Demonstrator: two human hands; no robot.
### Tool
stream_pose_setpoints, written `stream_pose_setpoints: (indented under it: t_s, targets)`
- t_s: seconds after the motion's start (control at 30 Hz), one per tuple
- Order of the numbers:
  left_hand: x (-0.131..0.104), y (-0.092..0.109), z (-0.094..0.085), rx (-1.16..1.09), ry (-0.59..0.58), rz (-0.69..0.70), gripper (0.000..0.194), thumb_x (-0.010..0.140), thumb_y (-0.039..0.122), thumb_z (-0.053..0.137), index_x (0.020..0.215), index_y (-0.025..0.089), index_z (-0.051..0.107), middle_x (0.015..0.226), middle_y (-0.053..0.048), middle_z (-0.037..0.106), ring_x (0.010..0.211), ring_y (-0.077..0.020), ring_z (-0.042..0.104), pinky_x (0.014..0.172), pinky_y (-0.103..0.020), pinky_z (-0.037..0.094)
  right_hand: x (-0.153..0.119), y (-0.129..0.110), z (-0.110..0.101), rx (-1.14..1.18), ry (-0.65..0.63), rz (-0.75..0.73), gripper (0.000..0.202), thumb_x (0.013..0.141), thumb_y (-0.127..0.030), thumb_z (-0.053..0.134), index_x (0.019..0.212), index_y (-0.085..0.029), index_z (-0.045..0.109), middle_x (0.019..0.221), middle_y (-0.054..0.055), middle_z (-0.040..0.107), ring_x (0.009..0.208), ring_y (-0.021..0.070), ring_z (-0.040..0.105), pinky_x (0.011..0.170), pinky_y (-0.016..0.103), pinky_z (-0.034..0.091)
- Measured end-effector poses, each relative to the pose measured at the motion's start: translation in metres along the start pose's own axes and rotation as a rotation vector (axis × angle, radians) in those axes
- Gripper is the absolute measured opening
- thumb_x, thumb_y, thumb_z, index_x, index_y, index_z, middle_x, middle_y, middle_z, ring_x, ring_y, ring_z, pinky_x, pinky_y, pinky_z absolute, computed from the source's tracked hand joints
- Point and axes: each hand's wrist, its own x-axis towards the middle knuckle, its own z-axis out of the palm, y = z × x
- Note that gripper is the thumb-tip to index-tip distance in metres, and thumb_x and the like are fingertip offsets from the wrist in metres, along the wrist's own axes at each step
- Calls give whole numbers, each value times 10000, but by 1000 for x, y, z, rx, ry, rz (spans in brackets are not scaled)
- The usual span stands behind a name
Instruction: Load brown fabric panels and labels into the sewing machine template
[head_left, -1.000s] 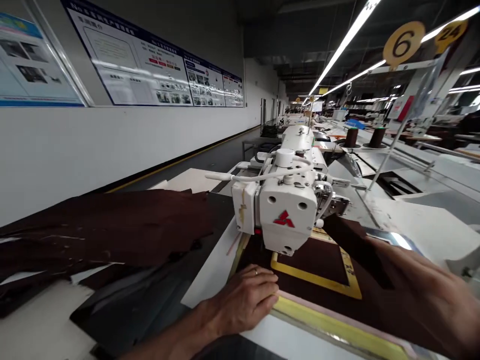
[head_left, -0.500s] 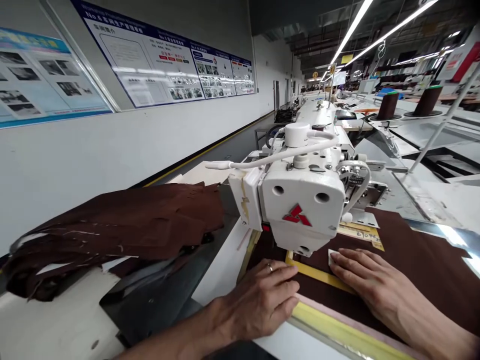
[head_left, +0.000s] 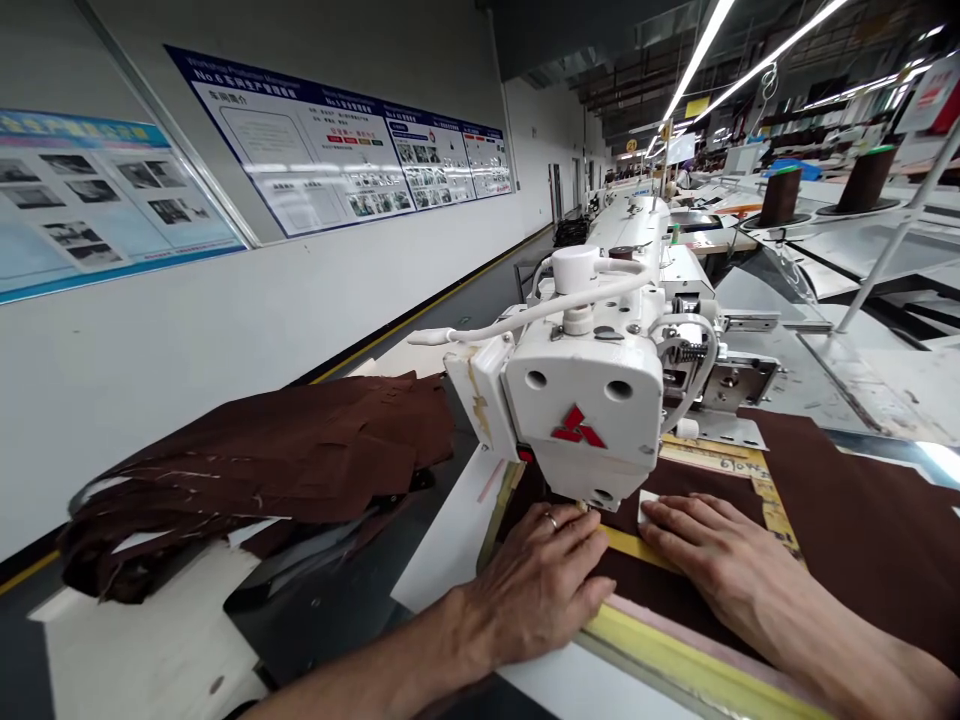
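Under the head of a white sewing machine lies dark brown fabric with a yellow-edged template around part of it. My left hand rests on the fabric and the near yellow strip, left of the needle area, fingers lying down and slightly bent. To the right, my right hand lies flat on the fabric, fingers stretched forward. Its fingertips touch a small white piece. The needle itself is hidden behind the machine head and my left fingers.
A pile of brown fabric pieces lies on the left. Brown thread cones stand on the right beyond the machine. A thin white pole rises there. Posters hang on the left wall.
The view has shifted slightly. The template and fabric have moved under the machine head; more of the template's far-right corner shows. Both hands have moved with them and remain on the fabric.
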Motion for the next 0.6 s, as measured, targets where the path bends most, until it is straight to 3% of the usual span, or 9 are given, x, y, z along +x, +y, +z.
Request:
stream_pose_setpoints:
  t_s: [0.17, 0.3, 0.43, 0.6]
  targets:
    - [-3, -1, 3, -17, 44, -25, 309, 977, 270, 536, 1255, 150, 595, 1289, -129, 648, 1238, -269, 568, 1083, -421, 443, 1, 2, -7, 58, 9, 57, 337, 949, -222, 480, 1231, -300, 647, 1334, 24, 624, 1187, 264, 584, 954, 465, 494]
    - [-1, -1, 5, -21, 41, -21, 295, 967, 266, 549, 1227, 144, 614, 1265, -125, 659, 1205, -267, 586, 1074, -424, 462, 20, 3, -15, 108, 20, 105, 270, 987, -323, 474, 1174, -290, 665, 1275, 38, 644, 1132, 253, 600, 899, 418, 513]
    - [-4, -7, 2, -52, 59, 1, 313, 969, 256, 558, 1251, 135, 620, 1313, -119, 642, 1247, -259, 563, 1095, -416, 461, 47, -1, -7, 91, -11, 117, 269, 1012, -271, 418, 1044, -268, 685, 1152, 60, 676, 942, 237, 625, 711, 380, 493]
    - [-15, -27, -12, -114, 84, -5, 298, 985, 225, 547, 1252, 151, 655, 1271, -94, 678, 1208, -234, 598, 1063, -388, 501, 58, -3, 4, 74, 2, 112, 189, 983, -265, 503, 1021, -277, 687, 1084, 64, 683, 947, 269, 592, 706, 393, 422]
